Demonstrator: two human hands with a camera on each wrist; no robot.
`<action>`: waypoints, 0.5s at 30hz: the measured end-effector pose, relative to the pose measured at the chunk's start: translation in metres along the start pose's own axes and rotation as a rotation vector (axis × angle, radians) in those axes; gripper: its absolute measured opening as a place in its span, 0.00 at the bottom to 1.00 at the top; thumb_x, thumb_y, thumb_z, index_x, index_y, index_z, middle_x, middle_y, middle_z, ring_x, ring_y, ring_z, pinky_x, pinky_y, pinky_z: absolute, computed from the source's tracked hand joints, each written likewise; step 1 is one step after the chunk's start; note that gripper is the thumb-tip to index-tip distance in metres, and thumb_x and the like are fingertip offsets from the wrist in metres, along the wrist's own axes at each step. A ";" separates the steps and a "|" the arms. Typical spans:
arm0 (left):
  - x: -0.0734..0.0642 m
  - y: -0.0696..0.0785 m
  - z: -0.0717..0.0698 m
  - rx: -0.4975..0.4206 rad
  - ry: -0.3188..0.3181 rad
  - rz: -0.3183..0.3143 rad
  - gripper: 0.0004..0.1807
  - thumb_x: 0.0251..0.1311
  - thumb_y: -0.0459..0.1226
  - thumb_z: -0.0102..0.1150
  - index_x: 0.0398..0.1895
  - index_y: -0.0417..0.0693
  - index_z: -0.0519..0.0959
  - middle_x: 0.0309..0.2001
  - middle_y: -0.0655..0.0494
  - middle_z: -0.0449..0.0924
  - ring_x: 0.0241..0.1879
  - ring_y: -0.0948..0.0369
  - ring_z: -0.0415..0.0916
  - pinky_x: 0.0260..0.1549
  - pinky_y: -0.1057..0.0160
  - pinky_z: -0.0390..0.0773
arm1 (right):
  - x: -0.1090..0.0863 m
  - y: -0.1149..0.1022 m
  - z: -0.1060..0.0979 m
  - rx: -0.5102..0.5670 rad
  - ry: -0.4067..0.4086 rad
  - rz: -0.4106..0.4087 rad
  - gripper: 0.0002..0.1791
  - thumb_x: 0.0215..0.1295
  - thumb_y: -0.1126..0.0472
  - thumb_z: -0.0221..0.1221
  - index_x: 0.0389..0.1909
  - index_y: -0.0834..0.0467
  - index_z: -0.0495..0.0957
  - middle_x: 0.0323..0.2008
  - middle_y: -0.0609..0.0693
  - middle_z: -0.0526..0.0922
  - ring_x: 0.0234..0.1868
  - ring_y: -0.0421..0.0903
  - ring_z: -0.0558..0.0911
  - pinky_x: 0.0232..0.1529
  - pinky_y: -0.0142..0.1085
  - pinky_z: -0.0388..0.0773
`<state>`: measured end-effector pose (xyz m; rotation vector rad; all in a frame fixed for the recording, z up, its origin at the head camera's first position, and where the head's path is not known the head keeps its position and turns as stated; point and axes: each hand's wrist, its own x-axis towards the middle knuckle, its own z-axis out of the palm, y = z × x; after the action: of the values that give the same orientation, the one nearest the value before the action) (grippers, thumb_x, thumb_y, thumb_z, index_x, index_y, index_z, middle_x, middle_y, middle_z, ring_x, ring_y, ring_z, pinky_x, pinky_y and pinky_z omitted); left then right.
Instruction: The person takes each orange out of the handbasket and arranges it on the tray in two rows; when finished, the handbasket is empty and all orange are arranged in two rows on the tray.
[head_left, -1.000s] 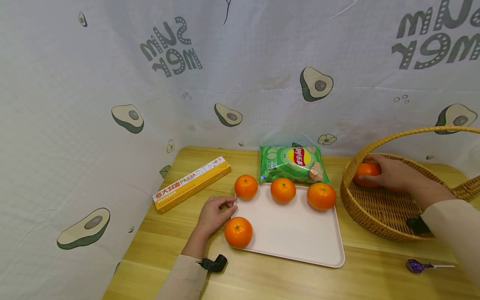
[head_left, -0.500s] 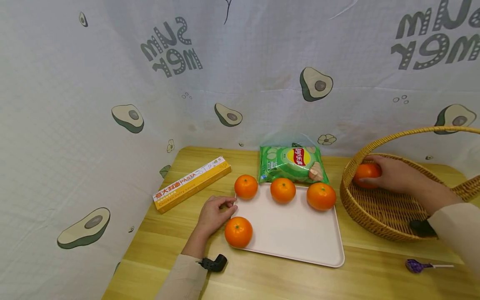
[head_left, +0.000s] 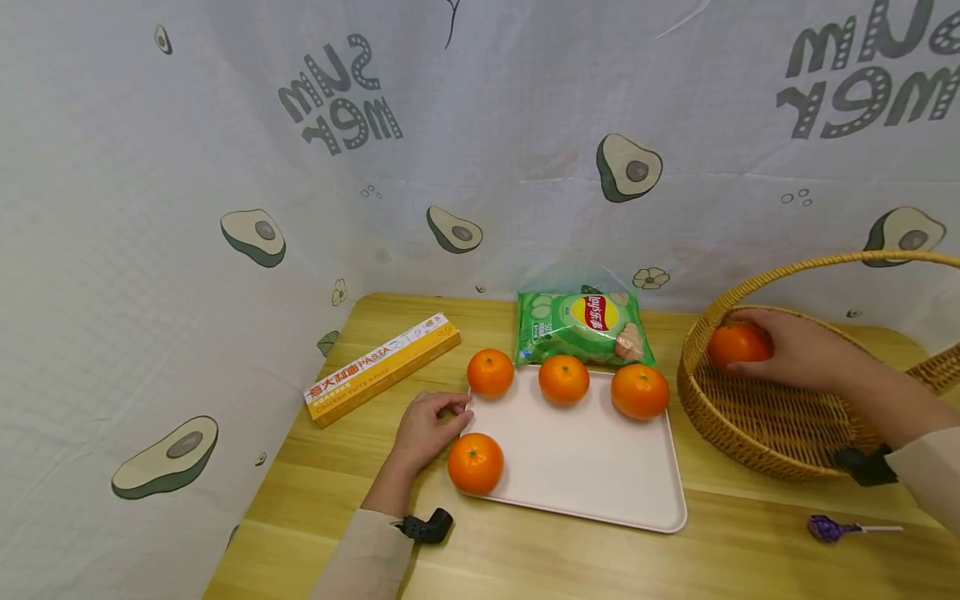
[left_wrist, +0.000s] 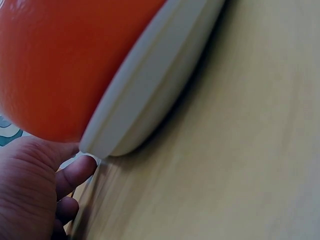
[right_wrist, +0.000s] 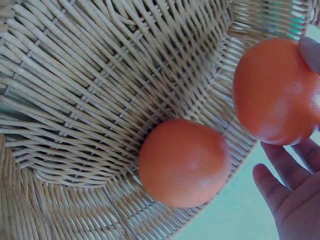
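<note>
In the head view my right hand (head_left: 798, 348) grips an orange (head_left: 735, 346) inside the wicker basket (head_left: 701, 417). The right wrist view shows that held orange (right_wrist: 275, 92) near the basket wall, with a second orange (right_wrist: 185, 162) lying against the weave to its left. My left hand (head_left: 426, 429) is at the left edge of a pale tray (head_left: 592, 467), thumb and index finger pinching its rim. Close beside that thumb is an orange (head_left: 476, 463) on the tray's near-left corner. Three more sit along the far rim, the middle orange (head_left: 564, 380) between the other two.
A green bag of Lay's chips (head_left: 581, 327) lies behind the tray. To the left is a yellow pasta box (head_left: 382, 371), set at a slant. A purple-wrapped lollipop (head_left: 828, 528) lies in front of the basket. The basket's tall handle (head_left: 810, 268) arches over my right wrist.
My right hand has shifted slightly right with the orange in its grip, and its wrist has moved toward the near right. The left hand stays at the tray's edge.
</note>
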<state>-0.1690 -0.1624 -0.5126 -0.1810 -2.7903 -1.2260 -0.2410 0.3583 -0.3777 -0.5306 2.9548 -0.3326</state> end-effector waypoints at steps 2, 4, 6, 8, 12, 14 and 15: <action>0.000 0.000 0.000 -0.002 0.001 0.001 0.13 0.60 0.45 0.71 0.48 0.61 0.88 0.35 0.69 0.85 0.38 0.66 0.70 0.39 0.67 0.69 | -0.004 -0.003 -0.002 -0.006 0.002 -0.011 0.50 0.57 0.44 0.73 0.68 0.72 0.65 0.60 0.75 0.74 0.55 0.70 0.78 0.54 0.66 0.74; 0.000 0.000 0.000 -0.002 0.003 0.005 0.13 0.61 0.46 0.71 0.48 0.61 0.88 0.35 0.69 0.85 0.38 0.66 0.70 0.40 0.67 0.69 | -0.008 -0.006 -0.003 -0.009 0.000 -0.017 0.50 0.57 0.45 0.74 0.68 0.73 0.65 0.61 0.75 0.74 0.56 0.70 0.77 0.55 0.67 0.74; 0.000 0.000 0.000 -0.003 0.003 0.007 0.12 0.61 0.46 0.71 0.48 0.61 0.88 0.35 0.69 0.85 0.38 0.66 0.70 0.40 0.67 0.70 | -0.012 -0.010 -0.004 -0.013 -0.002 -0.015 0.50 0.57 0.44 0.73 0.69 0.72 0.65 0.61 0.75 0.73 0.56 0.69 0.77 0.55 0.66 0.74; 0.000 0.000 0.000 -0.002 0.003 0.007 0.12 0.61 0.46 0.71 0.48 0.61 0.88 0.35 0.69 0.85 0.38 0.66 0.70 0.40 0.67 0.70 | -0.017 -0.014 -0.004 -0.023 0.003 -0.026 0.49 0.57 0.44 0.73 0.69 0.71 0.66 0.61 0.75 0.73 0.55 0.69 0.78 0.53 0.65 0.76; 0.000 0.000 0.000 -0.001 0.004 0.007 0.12 0.61 0.46 0.71 0.48 0.61 0.88 0.35 0.69 0.85 0.39 0.66 0.71 0.40 0.67 0.70 | -0.026 -0.021 -0.002 -0.047 0.035 -0.056 0.45 0.57 0.45 0.74 0.66 0.70 0.69 0.60 0.75 0.75 0.52 0.68 0.80 0.49 0.64 0.79; 0.000 0.000 0.000 -0.003 0.005 0.010 0.12 0.61 0.45 0.71 0.48 0.61 0.88 0.35 0.69 0.85 0.39 0.66 0.71 0.40 0.67 0.70 | -0.031 -0.023 0.000 -0.046 0.054 -0.065 0.44 0.56 0.45 0.74 0.64 0.69 0.71 0.59 0.74 0.76 0.51 0.67 0.81 0.48 0.63 0.80; 0.000 0.000 0.000 -0.002 0.006 0.010 0.12 0.61 0.45 0.71 0.48 0.61 0.88 0.35 0.69 0.85 0.38 0.66 0.71 0.40 0.67 0.70 | -0.033 -0.024 0.001 -0.044 0.062 -0.070 0.44 0.56 0.45 0.74 0.64 0.69 0.71 0.58 0.73 0.76 0.50 0.66 0.81 0.47 0.62 0.80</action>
<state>-0.1688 -0.1625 -0.5131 -0.1905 -2.7803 -1.2254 -0.2025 0.3480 -0.3703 -0.6415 3.0149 -0.2964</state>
